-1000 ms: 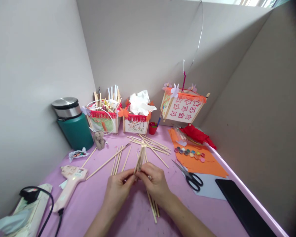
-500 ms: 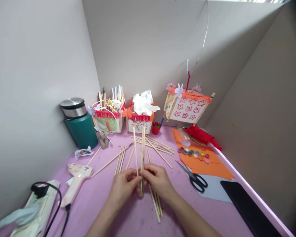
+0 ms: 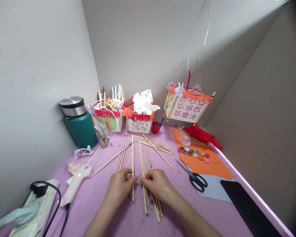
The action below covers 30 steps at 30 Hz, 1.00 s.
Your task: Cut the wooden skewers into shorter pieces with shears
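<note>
My left hand point(image 3: 122, 185) is closed on one thin wooden stick point(image 3: 132, 154), which points away from me. Beside it, my right hand point(image 3: 158, 184) has thumb and fingers around a few more wooden sticks point(image 3: 145, 200), low over the tabletop. Under and to the right of that hand lie other loose sticks point(image 3: 157, 210), their middles hidden by it. Beyond both hands, several sticks point(image 3: 154, 144) are scattered in a loose heap, and a smaller group point(image 3: 122, 158) lies off to the left.
On the left are a pink glue gun point(image 3: 76, 181), a power strip point(image 3: 37, 210) and a green flask point(image 3: 81, 128). Scissors point(image 3: 194, 179), orange paper point(image 3: 222, 168), paint pots point(image 3: 193, 153) and a black slab point(image 3: 249, 207) lie right. Decorated boxes point(image 3: 138, 125) and a hanging lantern point(image 3: 187, 108) are behind.
The sticks in both hands have tipped down from more upright to nearly flat. My left hand's single stick has moved apart from those in my right hand, which are lower now.
</note>
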Tool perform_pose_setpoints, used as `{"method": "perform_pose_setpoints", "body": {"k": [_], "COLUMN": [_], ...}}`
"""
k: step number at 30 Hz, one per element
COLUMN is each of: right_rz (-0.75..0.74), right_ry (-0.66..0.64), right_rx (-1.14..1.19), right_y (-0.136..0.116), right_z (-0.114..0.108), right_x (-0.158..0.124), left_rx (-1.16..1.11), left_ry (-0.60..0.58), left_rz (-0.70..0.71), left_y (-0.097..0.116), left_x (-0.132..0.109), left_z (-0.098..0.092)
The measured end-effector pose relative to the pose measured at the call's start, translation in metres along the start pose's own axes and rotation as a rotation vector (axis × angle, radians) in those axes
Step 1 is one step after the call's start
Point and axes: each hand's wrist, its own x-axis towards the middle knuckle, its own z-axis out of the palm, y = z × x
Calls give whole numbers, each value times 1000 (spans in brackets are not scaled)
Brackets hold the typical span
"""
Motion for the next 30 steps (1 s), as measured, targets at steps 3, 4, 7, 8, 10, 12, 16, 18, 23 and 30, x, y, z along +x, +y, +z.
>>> {"method": "perform_pose_setpoints", "body": {"k": [3,4,7,8,10,12,16,18,23,30], "right_rz": [-6,-20,-93,-114,-141,-157,-187,-153,-78,-85], "right_ry": [-8,3,59,74,88,92,173,262,332,295], "right_rx": [-184,-237,-357,-383,-418,-432,-452,-511,-669,-704], "right_y": [2,2,0,0,-2,-3,-6,-5,4,12], "right_z": [0,0,-2,-2,-3,-5,-15,-21,-27,-25], "right_x": [0,-1,-3,-4,-6,-6,-3,0,6,10], "left_rx": [120,142,188,194,202,215,227,233,253,238], "left_ry": [0,-7,-18,-21,-29,-24,-24,-28,-17,7], "left_rz": [-17,-25,-35,-35,-37,-33,-23,-20,0,19], "left_y": [2,2,3,3,4,4,4,3,1,2], "left_x": [0,0,1,1,0,0,0,0,-1,-1], "left_z": [0,0,2,2,2,2,2,3,4,3]}}
